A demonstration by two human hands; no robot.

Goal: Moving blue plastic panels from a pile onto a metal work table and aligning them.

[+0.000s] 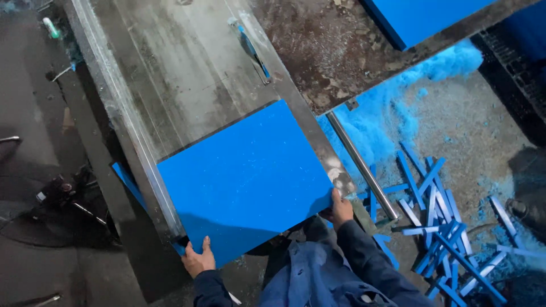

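Observation:
A flat blue square panel lies on the near end of a worn metal saw table. My left hand grips its near left corner, thumb on top. My right hand holds its near right corner. The panel's left edge rests against a long metal fence rail. Farther up the table, a saw blade with blue dust stands in its slot, well apart from the panel.
A round steel bar runs along the table's right side. Several blue offcut strips and a heap of blue sawdust cover the floor on the right. Another blue panel lies at the top. Dark machinery sits left.

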